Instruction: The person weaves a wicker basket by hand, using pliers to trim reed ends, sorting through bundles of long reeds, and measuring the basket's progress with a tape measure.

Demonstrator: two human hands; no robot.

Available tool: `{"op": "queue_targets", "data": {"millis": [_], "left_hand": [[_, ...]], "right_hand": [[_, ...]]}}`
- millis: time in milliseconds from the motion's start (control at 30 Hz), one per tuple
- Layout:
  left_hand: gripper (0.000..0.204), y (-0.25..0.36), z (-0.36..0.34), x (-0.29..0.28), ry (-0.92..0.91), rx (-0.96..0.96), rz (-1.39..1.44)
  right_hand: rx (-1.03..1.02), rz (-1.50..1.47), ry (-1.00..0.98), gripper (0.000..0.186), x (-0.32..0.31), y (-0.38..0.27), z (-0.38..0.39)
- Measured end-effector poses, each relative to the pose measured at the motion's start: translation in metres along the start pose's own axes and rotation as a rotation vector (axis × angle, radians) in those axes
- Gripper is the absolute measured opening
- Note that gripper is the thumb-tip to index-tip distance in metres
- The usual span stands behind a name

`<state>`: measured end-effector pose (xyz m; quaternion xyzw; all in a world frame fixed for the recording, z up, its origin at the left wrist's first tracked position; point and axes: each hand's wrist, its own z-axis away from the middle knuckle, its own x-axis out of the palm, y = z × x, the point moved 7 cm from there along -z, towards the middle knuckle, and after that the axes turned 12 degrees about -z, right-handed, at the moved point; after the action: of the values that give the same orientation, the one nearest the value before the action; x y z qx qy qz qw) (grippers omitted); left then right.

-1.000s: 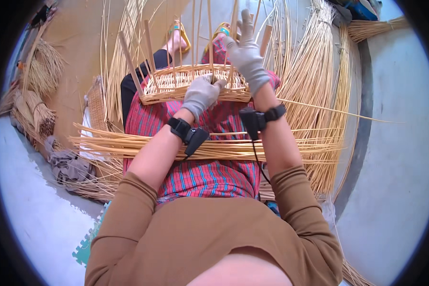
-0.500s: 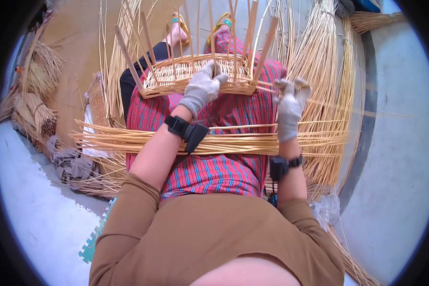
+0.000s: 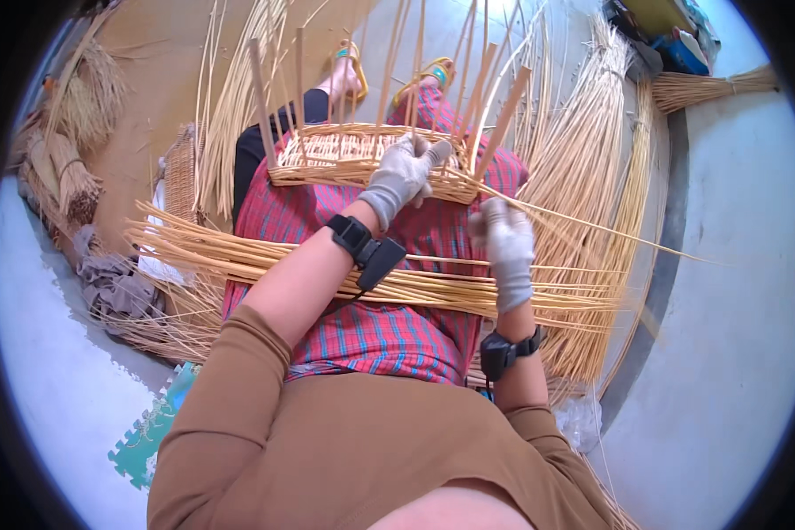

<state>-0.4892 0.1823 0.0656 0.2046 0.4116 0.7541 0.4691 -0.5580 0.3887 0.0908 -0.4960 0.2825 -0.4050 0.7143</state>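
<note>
A partly woven wicker basket [image 3: 327, 173] with tall upright stakes rests across my knees on a red checked cloth [image 3: 375, 340]. My left hand [image 3: 404, 177], in a pale glove, is closed on the basket's near side, right of its middle. Just below the basket's right corner is my right hand [image 3: 506, 231], also gloved. Its fingers look curled but are blurred, and whether they hold anything is unclear. Loose wicker strands [image 3: 583, 218] run from that corner out to the right, passing above my right hand. A bundle of wicker rods [image 3: 225, 258] lies across my lap under both forearms.
Long bundles of wicker [image 3: 583, 124] lie on the floor at right, with a tied bundle [image 3: 711, 88] beyond. Several sheaves [image 3: 71, 181] and a grey cloth [image 3: 124, 287] lie at left. A green foam mat [image 3: 150, 433] is at lower left.
My right hand has moved left and closer to me, below the basket's corner. The strands that ran to it now stretch past it to the right. My left hand stays on the basket; the view has shifted.
</note>
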Motion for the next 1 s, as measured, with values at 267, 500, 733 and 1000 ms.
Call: {"op": "queue_targets", "data": {"millis": [267, 500, 733, 1000], "left_hand": [[0.030, -0.002, 0.125, -0.121, 0.156, 0.870, -0.833], [0.017, -0.029, 0.145, -0.214, 0.501, 0.694, -0.580], [0.018, -0.059, 0.119, -0.234, 0.336, 0.487, -0.061], [0.032, -0.078, 0.072, -0.241, 0.171, 0.108, -0.023]], "right_hand": [[-0.815, 0.772, -0.083, 0.021, 0.057, -0.050, 0.035], [-0.005, -0.273, -0.452, 0.044, 0.109, -0.012, 0.049], [-0.416, -0.391, -0.252, 0.010, 0.096, -0.098, 0.028], [-0.363, -0.327, 0.044, 0.013, 0.071, -0.044, 0.010]]}}
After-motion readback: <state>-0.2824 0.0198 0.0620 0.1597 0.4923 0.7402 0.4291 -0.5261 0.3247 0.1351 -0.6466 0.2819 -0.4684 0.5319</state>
